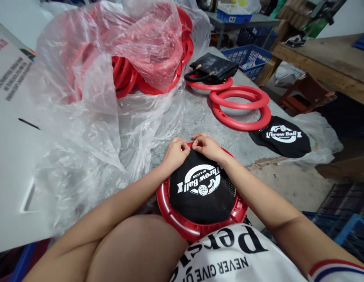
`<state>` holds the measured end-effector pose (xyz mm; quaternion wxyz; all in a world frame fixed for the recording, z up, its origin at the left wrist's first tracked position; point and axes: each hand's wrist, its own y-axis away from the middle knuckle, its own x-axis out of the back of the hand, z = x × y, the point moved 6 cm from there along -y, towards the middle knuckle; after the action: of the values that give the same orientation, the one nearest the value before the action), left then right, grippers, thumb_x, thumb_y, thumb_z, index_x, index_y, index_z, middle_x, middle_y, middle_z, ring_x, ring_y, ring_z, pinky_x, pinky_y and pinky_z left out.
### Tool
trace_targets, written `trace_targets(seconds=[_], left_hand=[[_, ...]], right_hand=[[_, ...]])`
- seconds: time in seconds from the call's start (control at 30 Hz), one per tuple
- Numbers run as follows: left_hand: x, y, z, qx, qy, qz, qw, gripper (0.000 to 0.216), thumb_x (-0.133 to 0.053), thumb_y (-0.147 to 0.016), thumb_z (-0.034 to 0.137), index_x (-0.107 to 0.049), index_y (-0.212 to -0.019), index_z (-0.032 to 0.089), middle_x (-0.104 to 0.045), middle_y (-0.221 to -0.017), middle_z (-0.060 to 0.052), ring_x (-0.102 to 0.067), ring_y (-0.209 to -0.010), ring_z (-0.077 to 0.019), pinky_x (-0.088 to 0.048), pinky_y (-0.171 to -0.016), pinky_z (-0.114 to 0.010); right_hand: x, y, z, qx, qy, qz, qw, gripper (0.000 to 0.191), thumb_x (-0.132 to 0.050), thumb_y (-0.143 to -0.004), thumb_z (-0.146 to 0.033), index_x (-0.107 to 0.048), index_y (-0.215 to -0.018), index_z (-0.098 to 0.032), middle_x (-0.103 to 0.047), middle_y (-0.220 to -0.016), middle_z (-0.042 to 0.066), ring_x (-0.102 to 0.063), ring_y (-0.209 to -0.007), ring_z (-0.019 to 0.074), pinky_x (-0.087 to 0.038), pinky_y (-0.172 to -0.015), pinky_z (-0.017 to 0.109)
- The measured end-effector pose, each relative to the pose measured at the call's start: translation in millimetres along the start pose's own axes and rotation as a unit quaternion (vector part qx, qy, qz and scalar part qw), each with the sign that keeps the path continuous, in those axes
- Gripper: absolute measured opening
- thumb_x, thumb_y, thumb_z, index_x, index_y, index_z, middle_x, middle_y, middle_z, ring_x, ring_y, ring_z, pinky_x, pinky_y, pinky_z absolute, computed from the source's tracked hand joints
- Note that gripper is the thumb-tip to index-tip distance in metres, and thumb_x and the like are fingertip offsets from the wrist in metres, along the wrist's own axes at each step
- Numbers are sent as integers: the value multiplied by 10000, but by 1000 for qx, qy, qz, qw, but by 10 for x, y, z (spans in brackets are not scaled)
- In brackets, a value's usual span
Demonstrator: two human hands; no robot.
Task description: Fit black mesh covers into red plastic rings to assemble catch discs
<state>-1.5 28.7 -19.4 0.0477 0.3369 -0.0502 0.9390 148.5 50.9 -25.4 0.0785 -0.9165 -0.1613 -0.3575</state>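
A red plastic ring [173, 217] rests against my lap and the table edge. Black mesh fabric [182, 203] with a white "Throw Ball" print spans its inside. My left hand [177, 153] pinches the fabric's edge at the ring's far rim. Right beside it, my right hand [208, 147] is closed with thumb and fingers pinched at the same stretch of the edge. The fingertips of both hands nearly meet there. Exactly how the fabric sits on the rim under them is hidden by the fingers.
Clear plastic bags [102, 113] full of red rings [126, 78] cover the table's left and back. Two loose red rings [240, 125] overlap at the right, near a black bag [214, 66] and printed black fabric pieces [287, 147]. A white carton [14, 156] stands left.
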Motion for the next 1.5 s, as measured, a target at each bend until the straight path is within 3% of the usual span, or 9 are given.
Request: trace_targets(seconds=[0.73,1.2,1.3,1.5], left_hand=[[-12,-33,-1,29,-36,-9,999,156,-572,-785,102,-573,-658,192,-637,-943,-51,-608,-977,-197,-466,-978,-340],[-26,-123,21,45,-131,-58,989,178,-543,-806,131,-556,-641,197,-620,-855,-70,-599,-933,-220,-472,-909,-338],[4,-130,-24,41,-91,-50,994,173,-551,-802,153,-573,-636,194,-637,-868,-65,-604,-913,-211,-474,-896,-328],[91,-54,-228,77,140,-47,986,233,-480,-734,85,-668,-798,207,-708,-890,-15,-646,-878,-176,-504,-869,-303]], right_hand=[[10,18,-83,-12,52,5,999,125,-612,-844,-143,-621,-728,-191,-681,-1196,90,-609,-1126,258,-421,-1062,439],[5,-18,-114,-67,111,-2,992,108,-597,-835,-172,-639,-739,-198,-685,-1191,95,-609,-1101,269,-448,-1020,425],[-8,-35,-75,-46,95,-12,994,132,-607,-854,-187,-648,-728,-189,-680,-1201,97,-598,-1135,268,-425,-1057,435],[72,-92,-20,-21,-1,-30,999,188,-567,-855,-86,-709,-943,-172,-713,-1138,93,-645,-1098,209,-461,-1044,366]])
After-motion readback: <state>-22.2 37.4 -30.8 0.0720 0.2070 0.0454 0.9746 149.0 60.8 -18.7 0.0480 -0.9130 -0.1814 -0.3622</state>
